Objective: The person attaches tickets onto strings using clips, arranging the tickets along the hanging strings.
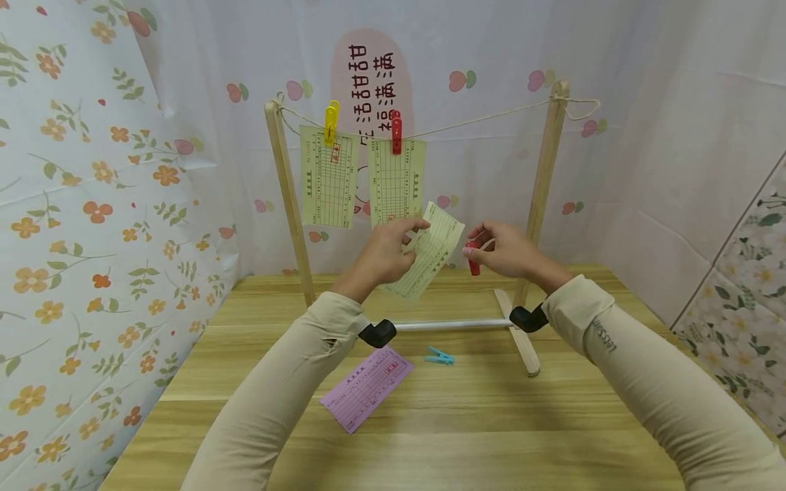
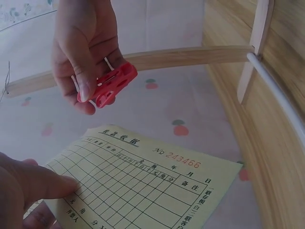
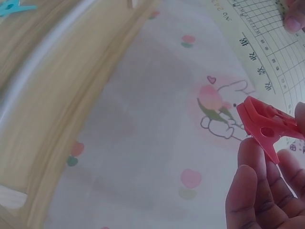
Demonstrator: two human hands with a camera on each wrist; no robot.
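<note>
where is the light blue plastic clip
In the head view, the blue clip lies on the wooden table, right of the pink paper form, in front of the silver rod.

Head view high, forward-down; wrist views close, red clothespin (image 3: 259,121) in both

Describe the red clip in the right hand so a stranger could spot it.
In the head view, find the right wooden post. Left of it, in the right hand, is a small red clip. Unlike the hanging red clip, clamped over paper on the string, this one grips nothing.
</note>
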